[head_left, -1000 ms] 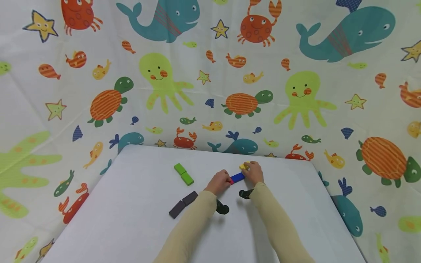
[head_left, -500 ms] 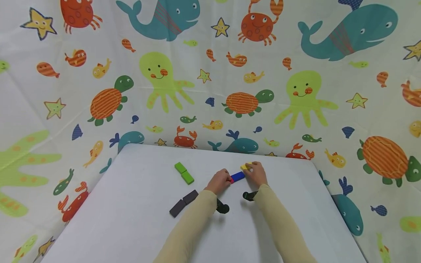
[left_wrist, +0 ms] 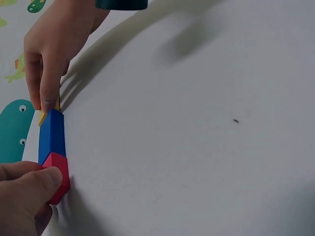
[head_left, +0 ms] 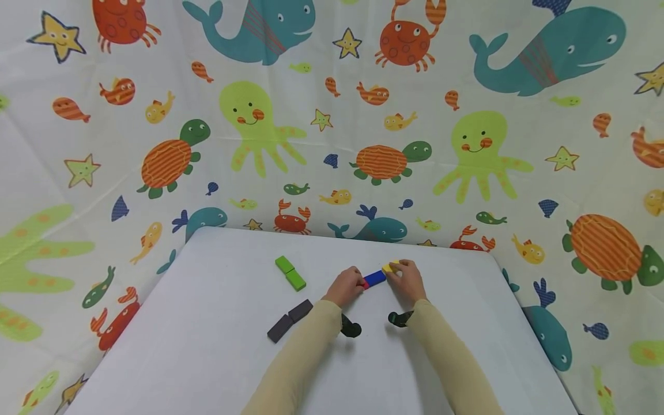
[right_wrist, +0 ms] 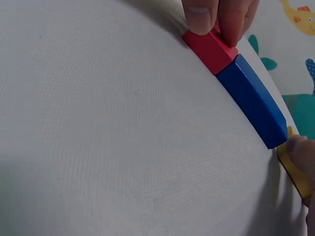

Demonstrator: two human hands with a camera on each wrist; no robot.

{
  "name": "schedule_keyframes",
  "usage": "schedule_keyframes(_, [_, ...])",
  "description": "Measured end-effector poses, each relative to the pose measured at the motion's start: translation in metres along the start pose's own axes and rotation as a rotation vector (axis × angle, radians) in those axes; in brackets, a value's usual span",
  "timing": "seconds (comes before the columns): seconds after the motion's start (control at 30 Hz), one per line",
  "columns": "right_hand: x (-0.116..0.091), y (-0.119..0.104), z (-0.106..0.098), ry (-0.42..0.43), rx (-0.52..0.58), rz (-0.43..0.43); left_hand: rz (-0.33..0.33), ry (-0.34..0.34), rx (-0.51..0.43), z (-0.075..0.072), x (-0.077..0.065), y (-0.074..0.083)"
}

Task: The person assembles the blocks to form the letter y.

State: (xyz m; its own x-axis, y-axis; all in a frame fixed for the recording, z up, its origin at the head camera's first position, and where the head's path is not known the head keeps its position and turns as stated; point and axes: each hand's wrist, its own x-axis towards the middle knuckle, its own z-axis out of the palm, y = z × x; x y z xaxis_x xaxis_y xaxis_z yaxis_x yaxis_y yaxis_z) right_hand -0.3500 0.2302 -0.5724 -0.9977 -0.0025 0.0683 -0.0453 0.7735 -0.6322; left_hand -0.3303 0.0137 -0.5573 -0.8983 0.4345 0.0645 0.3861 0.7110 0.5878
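Note:
My left hand [head_left: 346,287] pinches a red block [right_wrist: 211,51] between thumb and fingers on the white table. End to end with it lies a longer blue block [head_left: 374,280], which neither hand grips. At the blue block's far right end, my right hand [head_left: 408,280] pinches a yellow block [right_wrist: 294,172], partly covered by the fingers. In the right wrist view, the yellow block's end sits right at the blue block's end, so red, blue and yellow form a row.
Left of the hands, two green blocks [head_left: 290,274] lie in a line on the white table [head_left: 207,323]. Two dark grey blocks [head_left: 289,321] lie nearer, beside the left sleeve. A cloth printed with sea animals [head_left: 332,115] hangs behind the table.
My right hand has moved a little right and nearer, bringing the yellow block from beyond the blue block down to its right end. The left hand stays in place on the red block.

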Motion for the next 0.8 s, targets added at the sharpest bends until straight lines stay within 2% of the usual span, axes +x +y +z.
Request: schedule_keyframes(0.8, [-0.0105, 0.0023, 0.0042, 0.026, 0.036, -0.004, -0.007, -0.003, -0.001, -0.0005, -0.0017, 0.002])
